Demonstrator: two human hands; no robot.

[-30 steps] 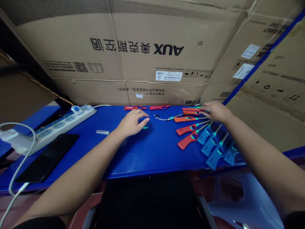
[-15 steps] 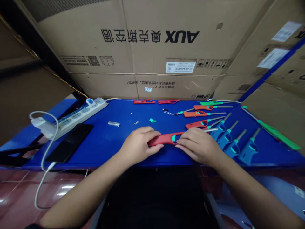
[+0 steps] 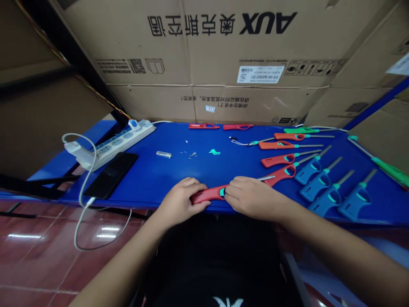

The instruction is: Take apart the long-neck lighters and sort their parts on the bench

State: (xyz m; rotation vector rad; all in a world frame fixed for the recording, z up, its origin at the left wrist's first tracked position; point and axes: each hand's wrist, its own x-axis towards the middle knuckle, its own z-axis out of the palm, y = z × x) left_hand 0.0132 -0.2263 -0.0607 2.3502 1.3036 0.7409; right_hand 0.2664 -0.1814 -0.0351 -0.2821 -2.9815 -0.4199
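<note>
A red lighter with a teal trigger lies level between my two hands near the table's front edge. My left hand grips its rear end, thumb below and fingers above. Around the trigger and front part, my right hand is closed, and the metal tube sticks out past it to the right. Behind the hands are a teal plastic piece, several tiny pins and a clear fuel tank. Two red shell parts lie at the cardboard.
Several blue lighters and red or orange ones lie at the right, with green ones beyond. A white power strip, a cable and a black phone occupy the left. Cardboard stands along the back of the blue table.
The camera view has shifted, so the table scene sits farther right and higher. Both hands still hold the red lighter, now nearer the table's front edge; my right hand covers more of its front.
</note>
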